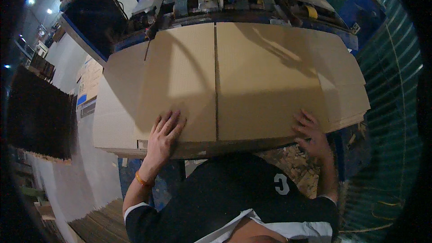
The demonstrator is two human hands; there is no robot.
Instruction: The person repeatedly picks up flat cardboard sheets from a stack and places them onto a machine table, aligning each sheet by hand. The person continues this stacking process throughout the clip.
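A broad stack of flat brown cardboard sheets (265, 74) spreads in front of me, its top sheet split by a dark slot running from the far edge towards me. My left hand (165, 130) lies on the near left part of the top sheet, fingers stretched forward and slightly apart. At the near right part, my right hand (311, 132) is spread, a little blurred, over or on the sheet; whether its fingertips press down I cannot tell. Neither hand grips anything. An orange band (143, 181) circles my left wrist.
Beyond the sheets stands a blue-framed machine (204, 6) with belts and rollers. Green corrugated metal (382, 108) rises at the right. A dark stack (42, 112) and a printed carton (90, 78) are at the left. Cardboard scraps (308, 177) lie below the near edge.
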